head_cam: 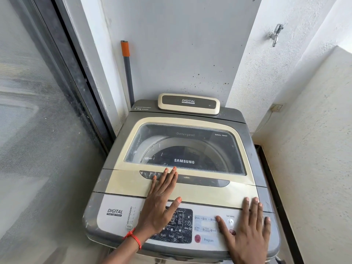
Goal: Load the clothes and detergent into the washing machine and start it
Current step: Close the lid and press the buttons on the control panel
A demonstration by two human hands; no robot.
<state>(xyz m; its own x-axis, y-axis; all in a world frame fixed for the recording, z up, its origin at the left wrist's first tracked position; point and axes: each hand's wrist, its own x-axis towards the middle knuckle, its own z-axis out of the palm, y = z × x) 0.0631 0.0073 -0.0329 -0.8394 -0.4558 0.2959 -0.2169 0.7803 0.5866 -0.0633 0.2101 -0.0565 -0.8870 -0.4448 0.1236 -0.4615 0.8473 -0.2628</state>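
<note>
Left hand [162, 199] — flat, fingers straight, tips on the handle recess [205, 181] of the lid [200, 191], probably placed to lift it; grips nothing. Right hand [249, 227] — flat on the control panel [208, 240], seemingly steadying; holds nothing. Washing machine [118, 141] — lid shut, standing in a corner; clothes and detergent not in sight.

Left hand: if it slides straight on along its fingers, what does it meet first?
The left hand lies flat on the closed lid, fingertips at the grey handle recess. Straight on, it likely slides onto the glass window first; nothing stands between.
</note>
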